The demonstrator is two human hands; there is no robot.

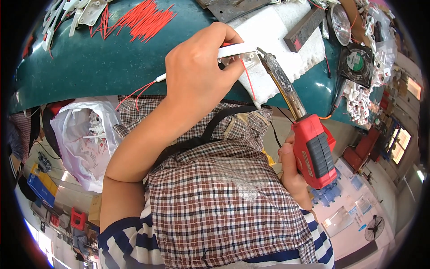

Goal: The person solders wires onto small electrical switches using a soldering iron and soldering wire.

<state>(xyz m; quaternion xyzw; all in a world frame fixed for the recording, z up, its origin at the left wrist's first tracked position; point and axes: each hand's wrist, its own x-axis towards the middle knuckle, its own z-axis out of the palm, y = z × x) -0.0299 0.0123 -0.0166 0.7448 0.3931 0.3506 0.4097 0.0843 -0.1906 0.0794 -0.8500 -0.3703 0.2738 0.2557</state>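
Note:
My left hand (197,65) is closed around a slim white plastic piece (237,49) above the green table. Out of its left end come two thin red wires (136,93), and another red wire (249,80) hangs below my fingertips. A small translucent part (251,59) shows just beneath the piece. My right hand (293,168) grips a red-and-black soldering gun (316,150), pointed up and to the left. Its dark tip is at the right end of the white piece; whether they touch I cannot tell.
On the green table (98,74) lie loose red wires (148,20), a white foam sheet (273,29), a dark bar (304,30), a round metal dish (339,24), a small fan (355,65) and heaped white parts (358,105). A white bag (85,152) hangs below the table edge.

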